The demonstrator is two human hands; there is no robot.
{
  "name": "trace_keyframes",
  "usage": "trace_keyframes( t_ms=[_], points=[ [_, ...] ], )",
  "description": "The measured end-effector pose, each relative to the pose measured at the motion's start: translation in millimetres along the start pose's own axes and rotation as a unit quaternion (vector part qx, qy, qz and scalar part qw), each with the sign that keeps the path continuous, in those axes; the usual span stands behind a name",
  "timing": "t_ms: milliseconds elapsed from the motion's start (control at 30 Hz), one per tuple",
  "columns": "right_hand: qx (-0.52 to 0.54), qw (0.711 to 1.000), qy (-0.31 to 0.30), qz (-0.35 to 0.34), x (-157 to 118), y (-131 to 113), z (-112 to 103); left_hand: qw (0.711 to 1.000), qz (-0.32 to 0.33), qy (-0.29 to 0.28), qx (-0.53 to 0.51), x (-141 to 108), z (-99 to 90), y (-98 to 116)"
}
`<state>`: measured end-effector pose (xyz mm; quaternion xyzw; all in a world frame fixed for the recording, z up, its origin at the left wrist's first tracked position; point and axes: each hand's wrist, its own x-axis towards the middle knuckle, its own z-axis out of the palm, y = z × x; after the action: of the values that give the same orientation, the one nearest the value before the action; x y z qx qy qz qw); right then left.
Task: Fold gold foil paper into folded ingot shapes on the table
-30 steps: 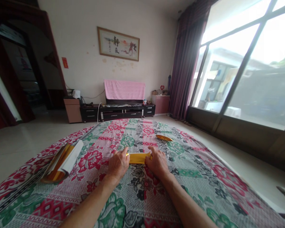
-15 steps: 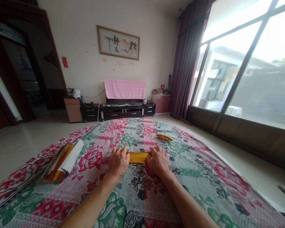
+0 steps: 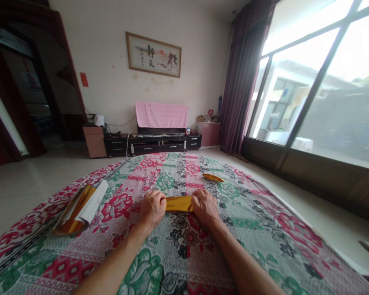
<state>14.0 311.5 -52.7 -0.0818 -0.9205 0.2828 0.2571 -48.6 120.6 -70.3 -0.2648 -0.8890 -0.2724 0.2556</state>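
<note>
A narrow strip of shiny gold paper (image 3: 178,204) stretches level between my two hands, low over the flowered tablecloth. My left hand (image 3: 153,207) pinches its left end with curled fingers. At the right end, my right hand (image 3: 205,205) grips it the same way, thumb side inward. Both ends of the strip are hidden under the fingers. Beyond my right hand lies a folded gold paper piece (image 3: 213,178), boat-shaped with pointed ends.
To the left on the tablecloth (image 3: 117,246) rests a curled stack of gold and white paper sheets (image 3: 80,211). Past the table's far edge stands a low black cabinet (image 3: 160,145) with a pink towel (image 3: 161,114) above it. A large window (image 3: 320,82) fills the right side.
My fingers have closed further at both ends of the gold strip, and the knuckles have rolled slightly. The strip now looks flatter. The folded piece and the stack have stayed put.
</note>
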Motion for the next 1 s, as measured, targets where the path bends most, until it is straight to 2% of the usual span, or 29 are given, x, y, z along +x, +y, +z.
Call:
trace_keyframes(
  t_ms=[67,133,200,267,333,433,533,600,667,767,867,933,1000],
  points=[
    [0.096,0.995,0.019,0.003,2,2,-3,0.998,0.012,0.035,-0.047,1,-1.6,0],
    [0.209,0.977,0.036,0.011,5,6,-5,0.993,0.023,0.064,-0.098,1,-3.6,0],
    [0.298,0.953,0.041,0.026,7,10,-6,0.987,0.015,0.056,-0.153,1,-5.6,0],
    [0.341,0.938,0.038,0.039,9,13,-7,0.977,-0.015,0.026,-0.212,2,-7.3,-1],
    [0.349,0.936,0.026,0.042,9,16,-7,0.963,-0.046,-0.001,-0.266,2,-8.5,-2],
    [0.284,0.958,-0.022,0.035,9,14,-7,0.948,-0.061,-0.026,-0.311,2,-9.5,-8],
    [0.157,0.985,-0.057,-0.036,6,9,-5,0.943,-0.055,-0.043,-0.326,1,-9.7,-14],
    [0.100,0.989,-0.065,-0.085,5,5,-4,0.940,-0.057,-0.046,-0.334,1,-8.9,-17],
    [0.080,0.987,-0.085,-0.106,5,2,-4,0.933,-0.073,-0.034,-0.352,1,-7.4,-19],
    [0.100,0.983,-0.110,-0.110,5,0,-5,0.911,-0.107,-0.001,-0.399,2,-5.5,-20],
    [0.166,0.973,-0.135,-0.091,4,-2,-9,0.884,-0.137,0.011,-0.448,4,-6.0,-18],
    [0.236,0.958,-0.152,-0.062,3,-6,-12,0.861,-0.159,0.008,-0.484,4,-7.6,-15],
    [0.337,0.927,-0.163,0.001,3,-11,-14,0.830,-0.187,0.006,-0.526,5,-9.8,-11]
  ],
)
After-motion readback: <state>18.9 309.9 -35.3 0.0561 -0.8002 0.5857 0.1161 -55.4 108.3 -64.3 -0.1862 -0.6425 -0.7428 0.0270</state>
